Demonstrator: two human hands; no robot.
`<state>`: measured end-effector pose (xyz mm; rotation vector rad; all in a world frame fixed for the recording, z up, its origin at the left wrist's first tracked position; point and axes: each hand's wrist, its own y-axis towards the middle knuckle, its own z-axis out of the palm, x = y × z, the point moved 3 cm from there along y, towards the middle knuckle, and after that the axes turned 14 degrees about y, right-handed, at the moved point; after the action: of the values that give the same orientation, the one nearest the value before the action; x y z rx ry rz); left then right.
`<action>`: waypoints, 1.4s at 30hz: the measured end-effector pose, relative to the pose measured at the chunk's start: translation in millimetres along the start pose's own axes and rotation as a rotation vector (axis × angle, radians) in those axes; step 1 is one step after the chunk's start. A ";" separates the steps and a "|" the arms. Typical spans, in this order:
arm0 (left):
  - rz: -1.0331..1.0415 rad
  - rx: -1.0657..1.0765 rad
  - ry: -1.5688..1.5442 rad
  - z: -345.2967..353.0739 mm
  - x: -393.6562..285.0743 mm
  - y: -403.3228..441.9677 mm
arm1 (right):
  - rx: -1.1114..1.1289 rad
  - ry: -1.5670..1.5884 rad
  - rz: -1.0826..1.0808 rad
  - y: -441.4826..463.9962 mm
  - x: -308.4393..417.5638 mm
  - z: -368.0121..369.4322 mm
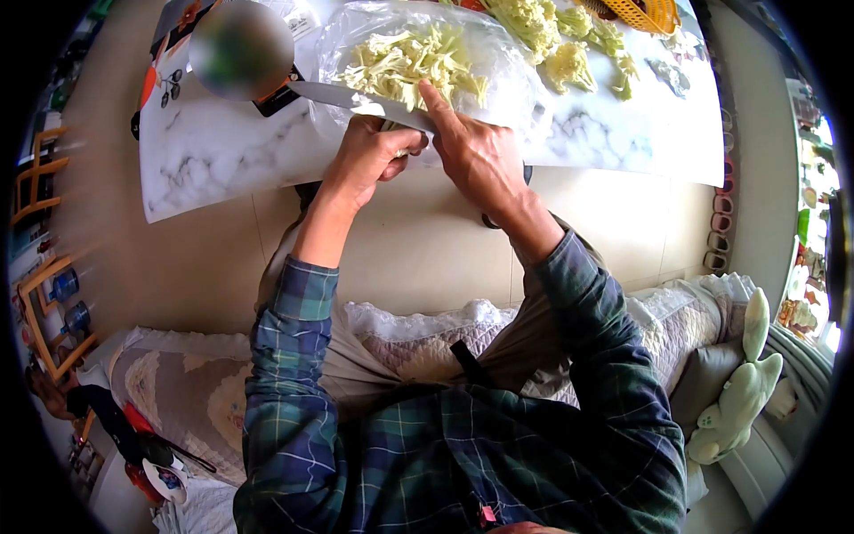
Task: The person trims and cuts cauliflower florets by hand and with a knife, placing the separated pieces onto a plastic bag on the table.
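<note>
My right hand [476, 160] grips a kitchen knife [342, 96], its index finger stretched out along the blade. The blade points left, over the near edge of a clear plastic bag [511, 89]. Just below the blade, my left hand [369, 156] is closed around a small pale piece of cauliflower, mostly hidden by the fingers and knife. Cut cauliflower florets [414, 62] lie heaped on the bag, beyond both hands. Larger cauliflower pieces [569, 67] rest on the table right of the bag.
The white marble-patterned table [605, 138] ends just before my wrists. A yellow basket [649, 13] stands at its far right, near a crumpled plastic scrap [669, 76]. A blurred round shape [242, 51] is at the far left. Behind me, a quilted sofa [187, 374] holds a plush toy [738, 392].
</note>
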<state>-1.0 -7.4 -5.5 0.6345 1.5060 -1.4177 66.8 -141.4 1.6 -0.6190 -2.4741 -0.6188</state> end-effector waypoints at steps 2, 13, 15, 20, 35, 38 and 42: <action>0.016 0.016 0.017 -1.6 3.2 1.6 | 0.018 0.023 0.048 -0.7 -1.4 -1.3; 0.016 0.016 0.053 -3.0 0.8 3.0 | 0.086 -0.016 0.179 -5.9 -18.9 -2.5; 0.017 0.002 0.063 -2.3 0.8 3.2 | 0.058 -0.002 0.171 -9.1 -24.6 -5.3; -0.006 0.022 0.065 -1.2 2.0 5.5 | 0.045 0.014 0.165 -7.6 -12.2 -6.4; 0.010 -0.027 0.089 -2.6 3.6 9.8 | 0.031 0.093 0.126 -5.4 2.4 -8.4; 0.029 -0.044 0.081 -2.8 7.8 11.8 | 0.047 0.062 0.107 -6.1 7.7 -2.9; 0.036 -0.039 0.075 0.3 7.3 9.3 | -0.010 -0.005 0.012 -7.0 6.5 -1.9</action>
<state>4.0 -7.5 -16.2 0.6944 1.5690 -1.3471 58.8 -146.0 4.7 -0.6394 -2.4716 -0.6262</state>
